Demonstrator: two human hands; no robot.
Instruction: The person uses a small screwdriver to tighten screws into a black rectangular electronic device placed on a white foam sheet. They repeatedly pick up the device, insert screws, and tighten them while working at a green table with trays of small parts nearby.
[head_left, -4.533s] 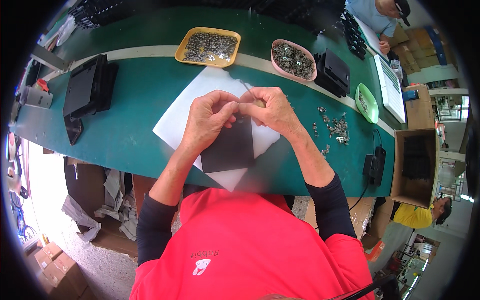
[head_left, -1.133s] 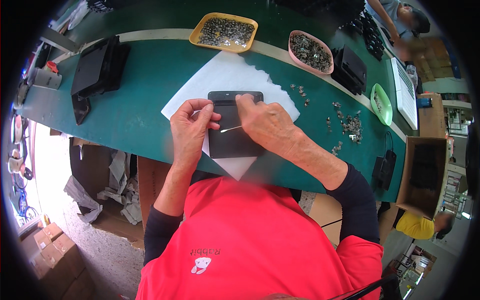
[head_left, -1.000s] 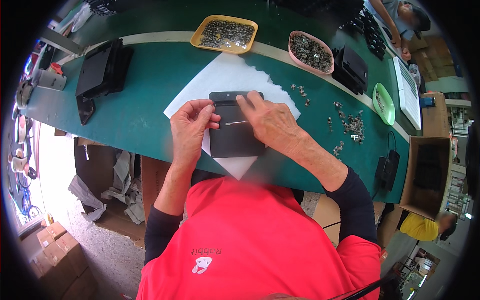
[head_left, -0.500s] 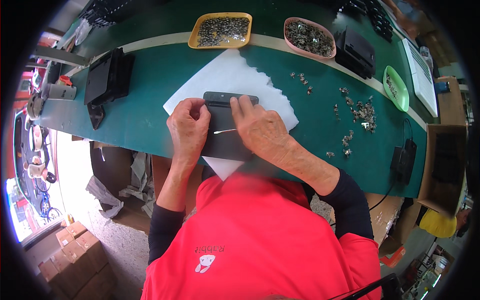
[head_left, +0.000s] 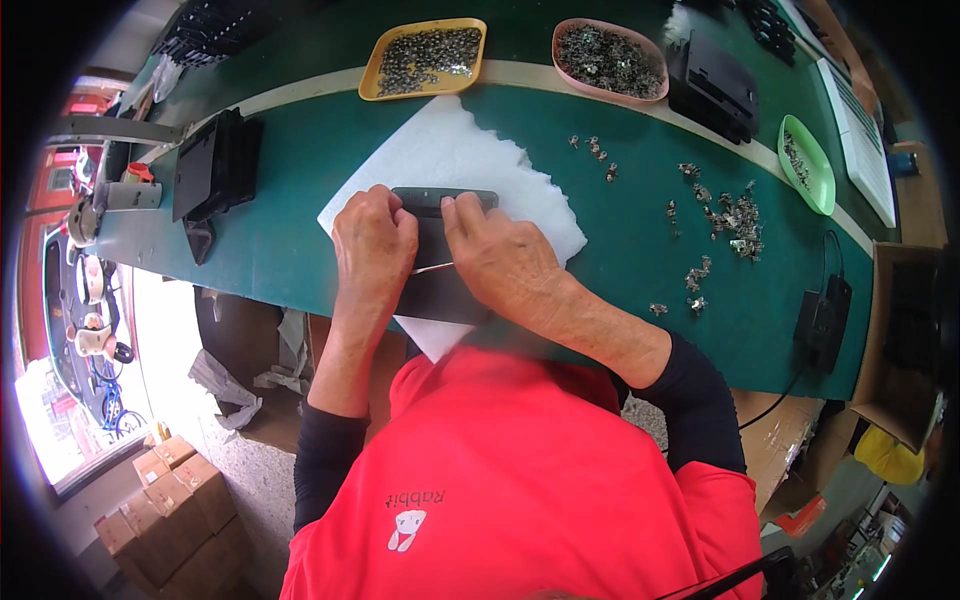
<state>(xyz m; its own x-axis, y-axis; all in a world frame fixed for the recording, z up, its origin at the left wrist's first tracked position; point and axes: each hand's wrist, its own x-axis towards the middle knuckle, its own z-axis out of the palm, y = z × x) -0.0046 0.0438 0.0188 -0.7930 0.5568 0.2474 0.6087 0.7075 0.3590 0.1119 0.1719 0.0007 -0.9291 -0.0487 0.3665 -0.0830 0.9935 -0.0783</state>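
Observation:
A flat black rectangular panel (head_left: 440, 245) lies on a white foam sheet (head_left: 450, 160) on the green bench. My left hand (head_left: 373, 245) rests on the panel's left edge with its fingers curled over it. My right hand (head_left: 505, 260) presses on the panel's right side, fingertips near its top edge. A thin metal pin or strip (head_left: 432, 267) shows between the two hands; which hand holds it I cannot tell.
A yellow tray (head_left: 425, 55) and a pink tray (head_left: 610, 58) hold small metal parts at the back. Loose metal clips (head_left: 720, 215) lie to the right, near a green dish (head_left: 808, 165). Black housings (head_left: 215, 165) stand left, more black parts (head_left: 712, 85) back right. A cardboard box (head_left: 905, 340) sits far right.
The panel, earlier held up between both hands, now lies flat on the foam sheet. Both hands have come down onto it and shifted toward its upper edge.

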